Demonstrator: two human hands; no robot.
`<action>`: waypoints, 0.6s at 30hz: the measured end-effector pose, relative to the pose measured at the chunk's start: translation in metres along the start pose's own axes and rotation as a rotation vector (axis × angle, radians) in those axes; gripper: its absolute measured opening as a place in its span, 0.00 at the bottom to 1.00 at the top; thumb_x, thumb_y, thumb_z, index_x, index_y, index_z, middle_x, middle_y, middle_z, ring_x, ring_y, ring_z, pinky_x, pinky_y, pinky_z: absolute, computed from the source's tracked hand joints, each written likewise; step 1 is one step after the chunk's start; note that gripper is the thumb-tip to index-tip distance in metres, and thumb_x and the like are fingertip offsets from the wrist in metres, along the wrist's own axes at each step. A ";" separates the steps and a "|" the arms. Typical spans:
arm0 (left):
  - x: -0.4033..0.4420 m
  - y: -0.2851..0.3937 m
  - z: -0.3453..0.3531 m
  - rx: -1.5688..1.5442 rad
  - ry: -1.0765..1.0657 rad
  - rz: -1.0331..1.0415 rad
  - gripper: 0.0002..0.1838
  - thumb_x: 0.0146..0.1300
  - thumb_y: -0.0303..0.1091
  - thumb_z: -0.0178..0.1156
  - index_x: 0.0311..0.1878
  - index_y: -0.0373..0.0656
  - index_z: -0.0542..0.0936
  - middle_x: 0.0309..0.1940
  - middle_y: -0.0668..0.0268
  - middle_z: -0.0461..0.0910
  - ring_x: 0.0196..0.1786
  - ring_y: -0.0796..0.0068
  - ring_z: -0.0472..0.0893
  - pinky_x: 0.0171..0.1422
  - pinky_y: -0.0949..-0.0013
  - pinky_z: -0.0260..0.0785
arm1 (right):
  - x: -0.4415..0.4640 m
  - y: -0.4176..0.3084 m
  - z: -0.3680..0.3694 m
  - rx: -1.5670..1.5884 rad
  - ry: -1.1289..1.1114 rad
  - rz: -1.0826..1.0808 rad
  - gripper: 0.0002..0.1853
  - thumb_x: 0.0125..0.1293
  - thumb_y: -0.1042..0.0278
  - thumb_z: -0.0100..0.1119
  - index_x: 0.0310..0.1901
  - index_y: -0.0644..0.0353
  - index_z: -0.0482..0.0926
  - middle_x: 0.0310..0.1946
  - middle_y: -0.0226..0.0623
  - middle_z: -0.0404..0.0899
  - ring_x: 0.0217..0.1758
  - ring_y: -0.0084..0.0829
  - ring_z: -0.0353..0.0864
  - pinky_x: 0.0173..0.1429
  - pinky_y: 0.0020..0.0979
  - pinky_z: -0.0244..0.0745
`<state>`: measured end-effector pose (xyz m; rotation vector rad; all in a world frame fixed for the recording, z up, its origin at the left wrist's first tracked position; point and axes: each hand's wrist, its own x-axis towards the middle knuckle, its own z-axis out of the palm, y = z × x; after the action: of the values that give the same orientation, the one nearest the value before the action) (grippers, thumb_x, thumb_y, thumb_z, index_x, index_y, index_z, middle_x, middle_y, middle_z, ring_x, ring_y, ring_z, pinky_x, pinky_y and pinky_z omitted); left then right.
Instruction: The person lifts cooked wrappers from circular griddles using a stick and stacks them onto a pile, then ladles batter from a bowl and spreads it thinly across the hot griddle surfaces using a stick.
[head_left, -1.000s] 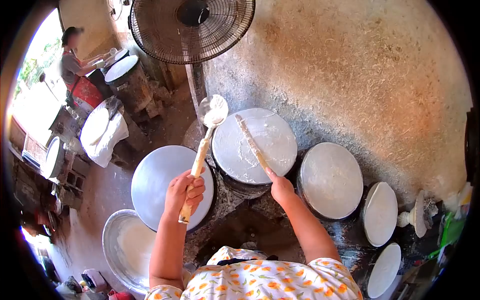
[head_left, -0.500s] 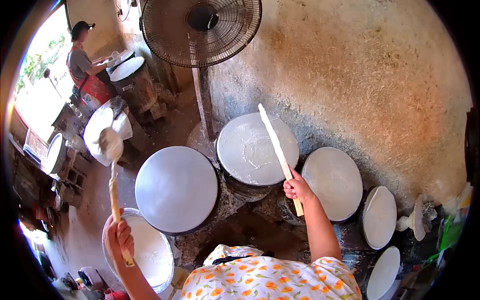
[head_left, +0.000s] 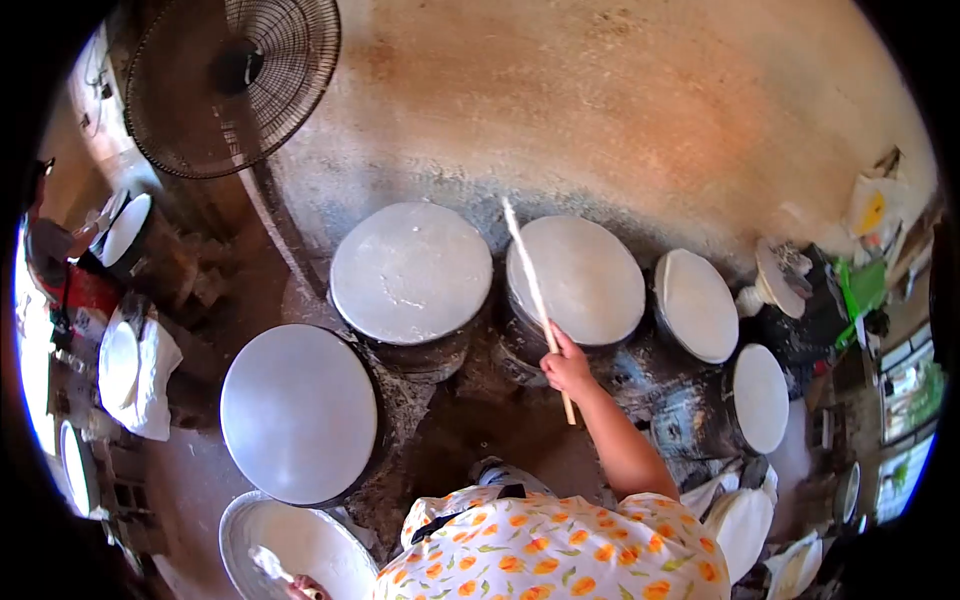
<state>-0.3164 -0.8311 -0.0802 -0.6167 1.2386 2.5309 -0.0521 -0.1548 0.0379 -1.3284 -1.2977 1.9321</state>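
My right hand is closed around the lower part of a long flat wooden stick. White paste coats its upper end, which angles up in front of a round white griddle top. Low in the frame, my left hand is partly cut off and wrapped round the handle of a ladle, over a large basin of white batter. Up and left of my right hand, another round top has thin batter streaks. The round top nearest the basin looks smooth and bluish grey.
Two more round tops curve away to the right. A large caged fan stands at upper left before the rough wall. Another person works at far left beside a round top.
My left hand has lowered the ladle from upright in the air to the basin. The view has swung right. My right hand, still gripping the stick, is now by the griddle top further right.
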 end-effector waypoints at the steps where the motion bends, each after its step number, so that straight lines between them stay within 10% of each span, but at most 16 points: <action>1: -0.037 -0.006 0.040 0.268 0.001 0.040 0.10 0.68 0.34 0.47 0.43 0.37 0.71 0.33 0.64 0.68 0.33 0.73 0.67 0.39 0.72 0.63 | -0.009 0.011 -0.016 -0.173 0.177 -0.065 0.42 0.55 0.87 0.44 0.69 0.30 0.59 0.17 0.32 0.69 0.10 0.19 0.58 0.13 0.24 0.54; 5: -0.120 -0.033 0.094 1.498 -0.209 0.417 0.17 0.68 0.34 0.48 0.56 0.36 0.69 0.46 0.61 0.69 0.49 0.69 0.68 0.57 0.71 0.60 | -0.044 0.059 -0.098 -0.600 0.445 -0.453 0.40 0.49 0.84 0.46 0.67 0.39 0.65 0.35 0.35 0.79 0.24 0.23 0.73 0.28 0.24 0.68; 7: -0.110 -0.053 0.091 1.315 -0.122 0.325 0.15 0.68 0.34 0.47 0.54 0.36 0.68 0.44 0.61 0.68 0.46 0.70 0.68 0.54 0.71 0.61 | -0.052 0.046 -0.110 -0.656 0.449 -0.414 0.37 0.50 0.84 0.46 0.66 0.48 0.66 0.57 0.38 0.74 0.45 0.29 0.78 0.46 0.25 0.72; 12: -0.046 -0.093 0.055 -0.168 0.047 -0.197 0.11 0.67 0.33 0.47 0.48 0.37 0.67 0.38 0.62 0.67 0.40 0.70 0.68 0.46 0.71 0.63 | 0.002 -0.005 -0.125 -0.836 0.478 -0.484 0.36 0.54 0.83 0.47 0.66 0.41 0.65 0.50 0.55 0.76 0.50 0.50 0.78 0.51 0.37 0.72; 15: -0.038 -0.104 0.040 -0.423 0.026 -0.256 0.09 0.67 0.32 0.46 0.44 0.37 0.66 0.35 0.63 0.67 0.36 0.71 0.68 0.42 0.71 0.65 | 0.004 -0.028 -0.106 -1.242 0.375 -0.075 0.33 0.59 0.79 0.42 0.66 0.38 0.64 0.42 0.59 0.77 0.48 0.56 0.76 0.52 0.45 0.71; 18: -0.040 -0.113 0.029 -0.573 0.014 -0.263 0.07 0.67 0.32 0.46 0.41 0.37 0.65 0.32 0.64 0.66 0.32 0.71 0.68 0.38 0.71 0.66 | 0.002 -0.015 -0.123 -1.096 0.221 -0.428 0.34 0.55 0.82 0.45 0.64 0.41 0.66 0.45 0.56 0.77 0.48 0.52 0.77 0.52 0.42 0.72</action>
<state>-0.2435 -0.7410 -0.1232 -0.8477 0.3770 2.6376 0.0547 -0.0923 0.0390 -1.4372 -2.3957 0.6982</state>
